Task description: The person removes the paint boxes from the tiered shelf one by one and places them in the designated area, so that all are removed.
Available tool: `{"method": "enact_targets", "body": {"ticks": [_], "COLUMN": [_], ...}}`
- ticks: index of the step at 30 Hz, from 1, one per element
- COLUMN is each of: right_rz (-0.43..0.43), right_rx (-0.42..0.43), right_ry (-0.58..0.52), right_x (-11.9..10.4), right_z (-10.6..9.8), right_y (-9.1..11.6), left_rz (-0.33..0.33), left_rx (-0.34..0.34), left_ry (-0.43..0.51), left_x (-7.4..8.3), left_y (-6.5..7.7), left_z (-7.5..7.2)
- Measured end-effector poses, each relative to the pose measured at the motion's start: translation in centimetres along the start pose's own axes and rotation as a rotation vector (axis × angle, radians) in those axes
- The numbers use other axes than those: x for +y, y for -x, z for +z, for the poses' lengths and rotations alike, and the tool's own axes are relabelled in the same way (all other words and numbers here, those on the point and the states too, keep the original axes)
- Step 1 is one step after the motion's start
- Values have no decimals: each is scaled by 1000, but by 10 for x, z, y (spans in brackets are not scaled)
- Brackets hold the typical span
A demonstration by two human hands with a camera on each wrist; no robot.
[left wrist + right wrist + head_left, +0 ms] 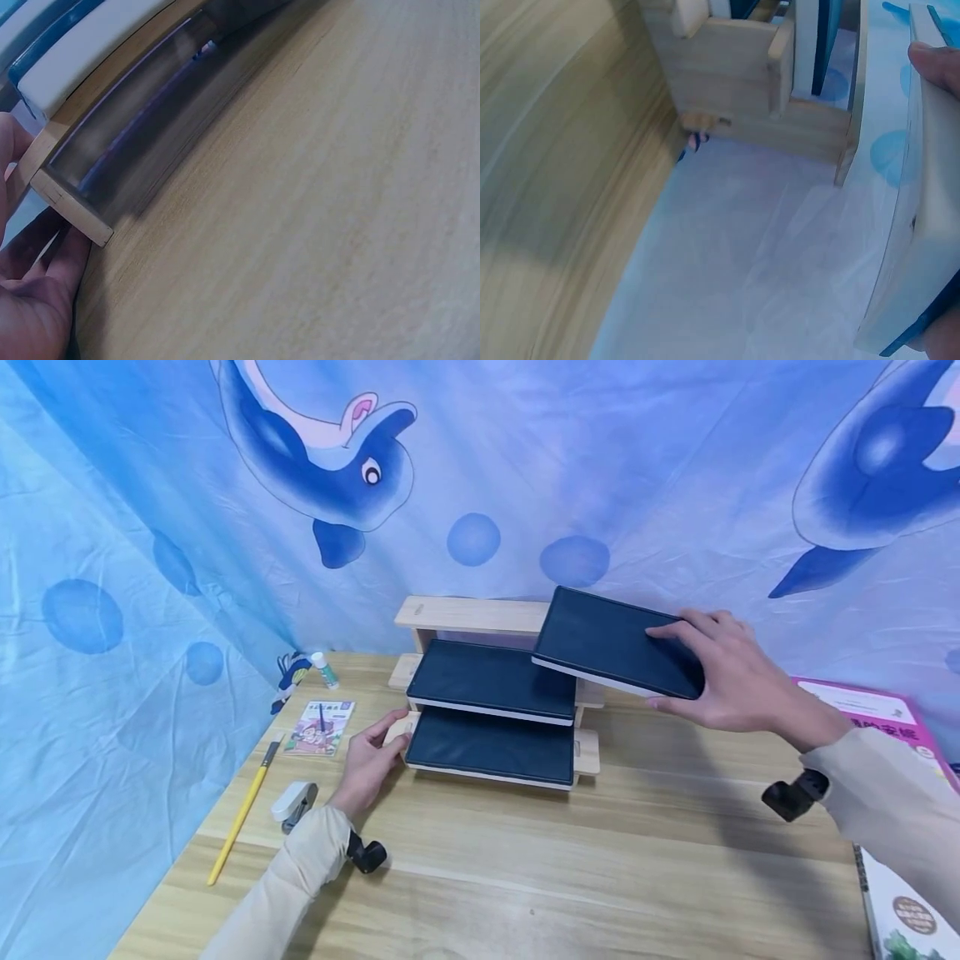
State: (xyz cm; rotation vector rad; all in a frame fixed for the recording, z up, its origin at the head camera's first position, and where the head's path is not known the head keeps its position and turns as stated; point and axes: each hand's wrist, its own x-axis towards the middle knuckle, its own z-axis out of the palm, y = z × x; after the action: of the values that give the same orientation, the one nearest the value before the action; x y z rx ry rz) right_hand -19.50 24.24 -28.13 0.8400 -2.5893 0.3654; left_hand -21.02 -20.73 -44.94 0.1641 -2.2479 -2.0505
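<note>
A stepped wooden stand (476, 614) rises at the middle of the desk. Two dark-topped, white-edged rectangular panels lie on it, the upper panel (495, 681) and the lower panel (491, 743). My left hand (369, 768) grips the stand's lower left end; its fingers also show around the wooden end (71, 206) in the left wrist view. Up and to the right, my right hand (731, 677) holds a third dark-topped panel (607, 639) by its right end, thumb at the near edge. This panel is tilted and overlaps the stand's top tier in the head view.
Left on the desk (487, 885) are a glue stick (325, 670), a small picture card (321, 727), a yellow-handled paintbrush (243, 814) and a white-and-grey stapler-like item (294, 804). Books (911, 902) lie along the right. A blue dolphin-print curtain (510, 468) hangs behind.
</note>
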Motion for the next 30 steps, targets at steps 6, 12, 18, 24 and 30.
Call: {"method": "enact_targets", "body": {"ticks": [6,12,18,24,30], "right_rz": [-3,57,122,184,206], "right_rx": [47,40,40,10,2], "right_ry": [9,0,2,29,55], "right_x": [14,26,39,51,65], "right_z": [-7,-10,-13,-7,7], "right_y": [22,43,61,76,88], "left_rz": [-33,-52,-70,-70,-68], "left_rx": [-1,-6,-16,-9,-3], "left_ry": [-48,-106,-115,-123,-124], "left_x": [1,3,5,5,4], "left_y": [0,-1,-2,-1,-1], "left_z": [-1,-6,-3,-2,-2]}}
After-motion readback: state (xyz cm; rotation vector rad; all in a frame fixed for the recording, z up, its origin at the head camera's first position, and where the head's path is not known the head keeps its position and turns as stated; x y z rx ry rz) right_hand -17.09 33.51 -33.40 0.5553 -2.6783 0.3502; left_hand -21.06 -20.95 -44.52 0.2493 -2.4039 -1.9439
